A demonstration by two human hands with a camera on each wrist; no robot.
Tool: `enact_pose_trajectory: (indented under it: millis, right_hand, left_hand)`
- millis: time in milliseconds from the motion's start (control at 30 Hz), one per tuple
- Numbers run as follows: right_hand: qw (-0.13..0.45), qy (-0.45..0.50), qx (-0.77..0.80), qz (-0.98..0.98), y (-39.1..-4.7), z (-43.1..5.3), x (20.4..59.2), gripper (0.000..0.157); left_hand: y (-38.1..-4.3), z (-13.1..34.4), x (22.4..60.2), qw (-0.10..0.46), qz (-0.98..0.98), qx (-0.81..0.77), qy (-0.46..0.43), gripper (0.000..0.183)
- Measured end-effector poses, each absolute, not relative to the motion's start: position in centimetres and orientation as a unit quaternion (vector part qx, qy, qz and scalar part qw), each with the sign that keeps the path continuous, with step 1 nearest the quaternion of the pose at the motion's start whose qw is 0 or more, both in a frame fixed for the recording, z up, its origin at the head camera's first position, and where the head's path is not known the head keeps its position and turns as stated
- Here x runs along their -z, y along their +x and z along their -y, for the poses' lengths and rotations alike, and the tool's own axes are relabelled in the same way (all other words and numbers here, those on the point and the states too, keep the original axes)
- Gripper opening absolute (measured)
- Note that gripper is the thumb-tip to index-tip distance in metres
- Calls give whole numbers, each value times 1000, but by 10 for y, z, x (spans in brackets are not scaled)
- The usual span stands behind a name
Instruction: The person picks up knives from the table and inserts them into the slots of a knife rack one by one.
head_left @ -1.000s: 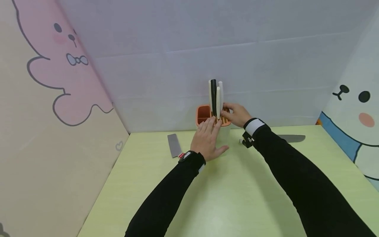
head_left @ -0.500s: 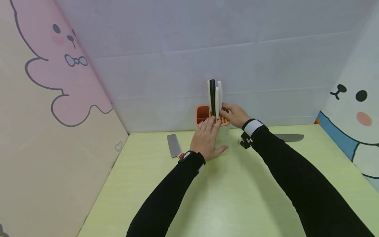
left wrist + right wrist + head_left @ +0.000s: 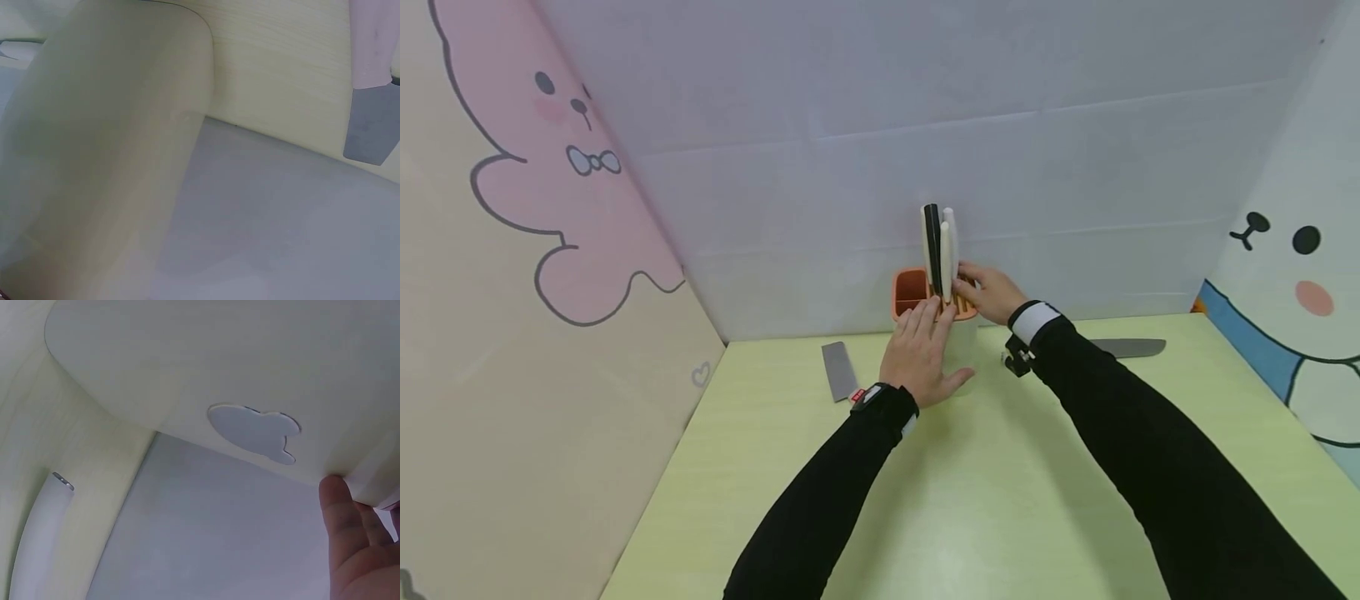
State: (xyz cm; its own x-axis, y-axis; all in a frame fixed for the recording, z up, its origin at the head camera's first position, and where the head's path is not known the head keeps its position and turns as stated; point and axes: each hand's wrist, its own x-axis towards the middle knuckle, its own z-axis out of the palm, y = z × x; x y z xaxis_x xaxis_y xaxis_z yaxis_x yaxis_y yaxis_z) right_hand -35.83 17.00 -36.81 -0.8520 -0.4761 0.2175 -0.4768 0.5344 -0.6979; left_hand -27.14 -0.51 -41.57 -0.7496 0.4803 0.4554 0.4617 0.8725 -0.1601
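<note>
A knife holder point(image 3: 962, 350) with an orange top stands at the table's back; pale and black knife handles rise from its slots. My left hand point(image 3: 920, 358) rests against its front, fingers straight, fingertips at the rim and thumb spread to the side. At the right rear of the slots, my right hand point(image 3: 992, 293) pinches the rear white-handled knife point(image 3: 952, 237) low on its handle. The blade lies hidden in the holder. In the right wrist view, a fingertip point(image 3: 334, 487) touches the holder's pale wall point(image 3: 156, 369). The left wrist view shows the holder side point(image 3: 112, 125), but no fingers.
A cleaver point(image 3: 839, 371) with a red tag lies left of the left hand. Right of the holder lies another knife point(image 3: 1131, 347), partly behind the right sleeve. A white wall point(image 3: 820, 283) rises behind the table point(image 3: 970, 500); printed panels flank both sides.
The knife handles and holder sit slightly farther left in the head view, with the whole scene shifting a little. Both hands keep their places at the holder.
</note>
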Motion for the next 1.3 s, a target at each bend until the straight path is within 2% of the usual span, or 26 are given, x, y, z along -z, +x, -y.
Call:
enact_pose_trajectory:
  millis: [167, 300, 433, 667, 833, 1100, 1233, 1300]
  right_hand:
    - [-37, 231, -481, 845, -358, -178, 366, 51]
    - [-14, 169, -517, 839, -358, -214, 361, 55]
    - [9, 177, -381, 908, -356, -269, 370, 52]
    - [-33, 196, -198, 960, -345, -335, 413, 38]
    - [-56, 214, -145, 964, -341, -339, 444, 37]
    - [19, 258, -47, 965, -351, -321, 477, 39]
    - [37, 269, -28, 962, -356, -319, 486, 33]
    - [38, 277, -18, 960, -356, -319, 489, 35]
  left_hand:
    - [-270, 8, 415, 238, 937, -18, -254, 99]
    - [-269, 11, 412, 242, 935, -33, -256, 99]
    - [-271, 11, 414, 246, 936, -46, -249, 99]
    - [-273, 11, 414, 258, 930, -46, -256, 98]
    - [-275, 9, 416, 255, 931, -35, -258, 98]
    - [-281, 5, 416, 246, 937, -37, -246, 98]
    - [-283, 2, 416, 239, 940, -42, -240, 98]
    - [-283, 2, 416, 238, 940, -40, -240, 97]
